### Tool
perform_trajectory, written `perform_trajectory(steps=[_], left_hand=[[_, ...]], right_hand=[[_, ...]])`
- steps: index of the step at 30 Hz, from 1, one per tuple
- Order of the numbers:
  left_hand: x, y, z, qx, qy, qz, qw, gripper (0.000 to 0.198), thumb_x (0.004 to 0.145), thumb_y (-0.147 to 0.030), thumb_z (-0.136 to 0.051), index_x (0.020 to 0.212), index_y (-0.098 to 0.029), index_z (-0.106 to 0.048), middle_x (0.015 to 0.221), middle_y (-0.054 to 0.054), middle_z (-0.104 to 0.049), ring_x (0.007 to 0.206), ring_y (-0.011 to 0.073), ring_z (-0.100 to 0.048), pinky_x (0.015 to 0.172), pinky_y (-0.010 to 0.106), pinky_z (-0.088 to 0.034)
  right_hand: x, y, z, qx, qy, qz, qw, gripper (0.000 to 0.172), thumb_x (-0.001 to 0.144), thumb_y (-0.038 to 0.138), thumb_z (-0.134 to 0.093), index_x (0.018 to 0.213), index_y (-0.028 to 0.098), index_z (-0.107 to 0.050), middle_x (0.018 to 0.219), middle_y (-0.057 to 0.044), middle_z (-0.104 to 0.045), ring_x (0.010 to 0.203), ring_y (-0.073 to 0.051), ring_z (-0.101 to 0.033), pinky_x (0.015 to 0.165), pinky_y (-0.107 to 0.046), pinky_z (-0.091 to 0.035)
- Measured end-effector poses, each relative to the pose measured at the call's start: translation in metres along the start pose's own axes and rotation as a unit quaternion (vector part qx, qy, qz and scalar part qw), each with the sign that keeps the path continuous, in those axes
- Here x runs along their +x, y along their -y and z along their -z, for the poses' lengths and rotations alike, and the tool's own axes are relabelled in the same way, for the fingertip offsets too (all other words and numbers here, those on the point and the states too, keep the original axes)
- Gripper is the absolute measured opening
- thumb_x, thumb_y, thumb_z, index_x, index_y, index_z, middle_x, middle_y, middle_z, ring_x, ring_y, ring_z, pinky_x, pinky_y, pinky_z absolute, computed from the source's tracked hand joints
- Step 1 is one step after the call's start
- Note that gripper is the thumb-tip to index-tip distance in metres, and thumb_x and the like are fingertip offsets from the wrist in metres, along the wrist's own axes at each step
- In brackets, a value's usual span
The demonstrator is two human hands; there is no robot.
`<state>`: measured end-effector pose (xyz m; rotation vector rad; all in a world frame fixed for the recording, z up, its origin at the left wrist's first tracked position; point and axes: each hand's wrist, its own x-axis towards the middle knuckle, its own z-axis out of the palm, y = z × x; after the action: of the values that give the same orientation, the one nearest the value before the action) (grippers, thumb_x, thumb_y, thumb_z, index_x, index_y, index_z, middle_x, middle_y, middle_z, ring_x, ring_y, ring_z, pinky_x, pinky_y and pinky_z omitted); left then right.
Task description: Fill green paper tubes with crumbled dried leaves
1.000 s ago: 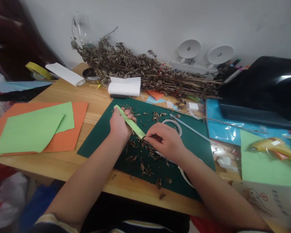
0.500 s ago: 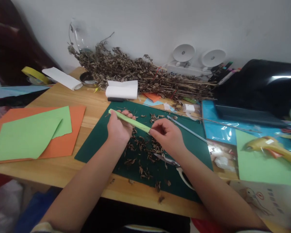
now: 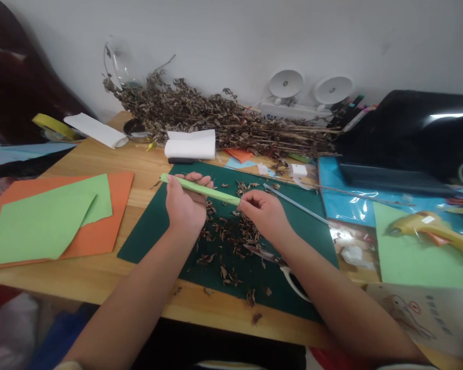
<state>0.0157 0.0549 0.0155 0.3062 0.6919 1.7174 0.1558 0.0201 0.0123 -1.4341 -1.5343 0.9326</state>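
A narrow folded strip of light green paper (image 3: 204, 189) stretches between my hands above the green cutting mat (image 3: 150, 226). My left hand (image 3: 187, 203) supports its far-left part, palm up, the thumb pressing on it and the fingers behind. At the strip's right end, the thumb and forefinger of my right hand (image 3: 264, 213) pinch the tip. Crumbled dry leaves (image 3: 227, 231) lie scattered on the mat below. Scissors (image 3: 266, 254) with a white handle rest there, partly covered by my right forearm. A glue stick (image 3: 293, 203) lies beyond my right hand.
Green paper (image 3: 42, 216) lies on orange paper (image 3: 119, 205) at the left. Bundled dried stalks (image 3: 216, 113) line the wall behind a white paper roll (image 3: 191, 147). At the right, a yellow glue gun (image 3: 428, 226) sits on green paper, near a blue package (image 3: 339, 205).
The strip's left end has shifted slightly left with my left hand, and its fingers look a little more spread. My right hand keeps its pinch. The whole view has shifted slightly.
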Motion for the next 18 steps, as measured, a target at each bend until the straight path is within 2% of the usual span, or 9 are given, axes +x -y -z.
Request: perform_trajectory(steps=[4,8,14,18], left_hand=[[0.0,0.0,0.001,0.008,0.025,-0.03,0.999,0.03,0.084,-0.044,-0.028,0.072,-0.019,-0.039,0.06,-0.001,-0.057,0.055,0.0149,-0.059,0.061,0.032,-0.046],[0.001,0.0,0.002,0.004,0.026,-0.036,0.999,0.031,0.084,-0.044,-0.026,0.072,-0.019,-0.04,0.06,0.0,-0.057,0.056,0.0156,-0.06,0.061,0.033,-0.046],[0.004,-0.003,0.0,-0.01,-0.005,-0.013,1.0,0.032,0.085,-0.043,-0.024,0.071,-0.019,-0.039,0.057,-0.001,-0.057,0.055,0.0144,-0.06,0.061,0.032,-0.046],[0.008,-0.005,0.001,-0.021,-0.023,0.016,0.999,0.033,0.086,-0.043,-0.022,0.069,-0.019,-0.038,0.055,-0.002,-0.057,0.053,0.0124,-0.059,0.062,0.029,-0.046]], right_hand=[[0.001,-0.007,-0.004,0.077,0.028,0.005,0.997,0.016,0.071,0.03,-0.048,0.063,0.016,-0.051,0.05,0.005,-0.046,0.04,-0.005,-0.031,0.039,-0.018,-0.025],[0.002,-0.015,-0.005,0.114,0.029,0.04,0.992,0.018,0.076,0.032,-0.043,0.075,0.017,-0.052,0.058,0.003,-0.049,0.043,-0.005,-0.034,0.041,-0.019,-0.029],[0.001,-0.013,0.003,0.086,0.031,0.164,0.982,0.014,0.073,0.021,-0.048,0.081,0.02,-0.06,0.076,-0.001,-0.056,0.063,-0.01,-0.048,0.057,-0.024,-0.038],[0.002,-0.017,0.008,0.001,0.074,0.278,0.958,0.03,0.072,0.018,-0.049,0.102,0.023,-0.055,0.083,-0.003,-0.057,0.062,-0.01,-0.047,0.056,-0.024,-0.04]])
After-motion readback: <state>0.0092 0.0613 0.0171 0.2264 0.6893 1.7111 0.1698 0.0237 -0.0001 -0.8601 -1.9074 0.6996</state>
